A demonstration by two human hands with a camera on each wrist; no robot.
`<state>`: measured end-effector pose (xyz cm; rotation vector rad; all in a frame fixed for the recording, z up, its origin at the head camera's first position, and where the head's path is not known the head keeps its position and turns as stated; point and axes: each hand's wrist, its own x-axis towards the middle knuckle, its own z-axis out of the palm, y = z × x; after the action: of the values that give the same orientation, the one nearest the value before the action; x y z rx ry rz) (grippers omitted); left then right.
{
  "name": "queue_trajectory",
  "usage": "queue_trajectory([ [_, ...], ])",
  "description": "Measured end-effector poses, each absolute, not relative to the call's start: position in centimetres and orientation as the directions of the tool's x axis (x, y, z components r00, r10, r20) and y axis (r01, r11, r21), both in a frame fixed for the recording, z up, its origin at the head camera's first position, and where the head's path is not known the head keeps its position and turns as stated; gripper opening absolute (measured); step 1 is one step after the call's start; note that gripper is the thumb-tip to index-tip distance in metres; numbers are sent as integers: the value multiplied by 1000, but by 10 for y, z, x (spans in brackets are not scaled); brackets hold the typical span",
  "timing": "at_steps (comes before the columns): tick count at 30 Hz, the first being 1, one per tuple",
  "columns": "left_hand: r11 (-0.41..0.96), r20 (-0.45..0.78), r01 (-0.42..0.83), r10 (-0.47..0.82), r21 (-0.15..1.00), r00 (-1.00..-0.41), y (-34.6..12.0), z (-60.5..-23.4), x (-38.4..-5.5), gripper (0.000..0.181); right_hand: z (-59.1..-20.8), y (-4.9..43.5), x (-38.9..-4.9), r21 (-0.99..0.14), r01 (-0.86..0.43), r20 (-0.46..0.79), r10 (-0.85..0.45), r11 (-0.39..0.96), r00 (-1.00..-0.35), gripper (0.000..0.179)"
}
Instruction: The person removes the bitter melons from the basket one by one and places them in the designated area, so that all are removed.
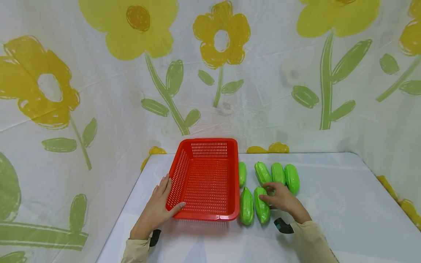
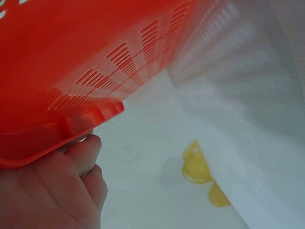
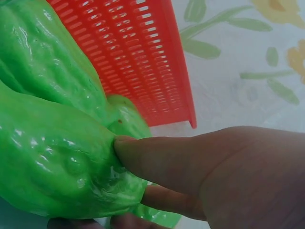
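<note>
A red plastic basket (image 1: 210, 190) with slotted walls and nothing in it sits at the middle of the table. My left hand (image 1: 160, 204) holds its near left corner, thumb over the rim and fingers along the outer left side; in the left wrist view, fingers (image 2: 86, 155) bend under the rim. My right hand (image 1: 283, 197) grips a glossy, bumpy green bitter melon (image 1: 261, 210) near its far end. The right wrist view shows the thumb on one side of this bitter melon (image 3: 62, 162) and fingertips at the other. Another bitter melon (image 1: 246, 208) lies just left of it.
Behind the right hand, three more bitter melons (image 1: 292, 179) lie in a row. One bitter melon (image 1: 242, 173) is partly hidden by the basket's right wall. A flower-printed curtain (image 1: 263, 91) stands behind the pale table (image 1: 348, 204) and along its sides.
</note>
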<state>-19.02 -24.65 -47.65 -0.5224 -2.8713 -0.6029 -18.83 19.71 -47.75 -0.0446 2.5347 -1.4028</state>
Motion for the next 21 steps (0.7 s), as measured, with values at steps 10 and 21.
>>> queue_trajectory([
  [10, 859, 253, 388, 315, 335, -915, -247, -479, -189, 102, -475, 195, -187, -816, 69, -189, -151, 574, -970, 50],
  [21, 860, 242, 382, 312, 339, -919, -247, -479, -190, 102, -475, 195, -186, -811, 52, -176, -158, 582, -972, 51],
])
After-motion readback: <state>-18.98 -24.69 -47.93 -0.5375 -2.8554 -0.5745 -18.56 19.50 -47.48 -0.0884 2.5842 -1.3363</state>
